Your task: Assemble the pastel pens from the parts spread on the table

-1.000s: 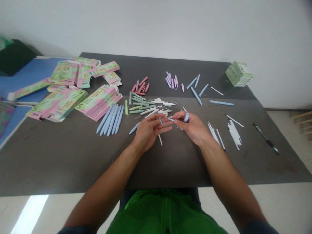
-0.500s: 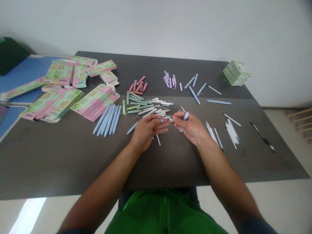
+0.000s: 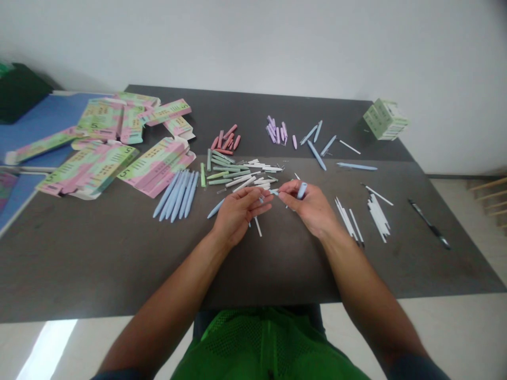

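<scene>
Both hands meet above the middle of the dark table. My left hand [image 3: 234,215] has its thumb and forefinger closed on a small light-blue pen part [image 3: 273,192], the other fingers loosely extended. My right hand [image 3: 312,208] pinches the other end of this part. A light-blue pen barrel [image 3: 302,190] also sticks up between the fingers of my right hand. Beneath the left fingers a white refill [image 3: 258,227] lies on the table. Another light-blue barrel [image 3: 215,209] lies beside the left wrist, partly covered by the hand.
Several blue pens [image 3: 177,195] lie in a row at left, near flattened pink-green boxes [image 3: 156,164]. Behind my hands are green barrels [image 3: 227,173], red pieces [image 3: 226,140] and purple pieces [image 3: 276,131]. White refills [image 3: 378,217], a black pen [image 3: 428,223] and a green box [image 3: 385,120] are at right.
My hands stay at nearly the same spot, with the right fingers shifted slightly around the small part. The barrel in my right hand stands more upright. The whole view shifted slightly.
</scene>
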Action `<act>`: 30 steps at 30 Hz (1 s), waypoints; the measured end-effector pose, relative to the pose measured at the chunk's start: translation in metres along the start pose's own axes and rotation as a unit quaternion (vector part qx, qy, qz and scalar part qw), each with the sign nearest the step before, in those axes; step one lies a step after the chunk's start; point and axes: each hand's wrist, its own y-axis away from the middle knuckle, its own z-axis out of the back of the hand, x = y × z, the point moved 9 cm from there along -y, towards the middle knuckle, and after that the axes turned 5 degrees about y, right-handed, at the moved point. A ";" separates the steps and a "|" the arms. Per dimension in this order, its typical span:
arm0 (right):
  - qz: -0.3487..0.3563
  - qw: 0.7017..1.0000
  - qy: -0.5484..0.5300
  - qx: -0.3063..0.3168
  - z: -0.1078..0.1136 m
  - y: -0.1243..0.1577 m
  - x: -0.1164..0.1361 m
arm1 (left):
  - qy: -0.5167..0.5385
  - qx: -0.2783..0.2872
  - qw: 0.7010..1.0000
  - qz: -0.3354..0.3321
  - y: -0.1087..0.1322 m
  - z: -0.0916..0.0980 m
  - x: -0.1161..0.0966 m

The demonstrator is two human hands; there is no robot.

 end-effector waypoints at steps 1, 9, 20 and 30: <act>0.014 1.000 0.025 0.003 -0.002 0.002 0.004 | 0.003 -0.002 1.000 -0.007 -0.001 0.001 -0.001; 0.042 0.994 0.101 0.023 -0.010 0.007 0.016 | 0.013 -0.024 0.999 -0.037 -0.004 0.006 -0.006; 0.061 0.992 0.112 0.008 -0.006 0.004 0.014 | -0.014 -0.015 0.998 -0.057 -0.002 0.003 -0.007; 0.070 0.990 0.118 -0.031 -0.004 0.006 0.019 | -0.012 -0.028 0.998 -0.046 -0.002 0.006 -0.003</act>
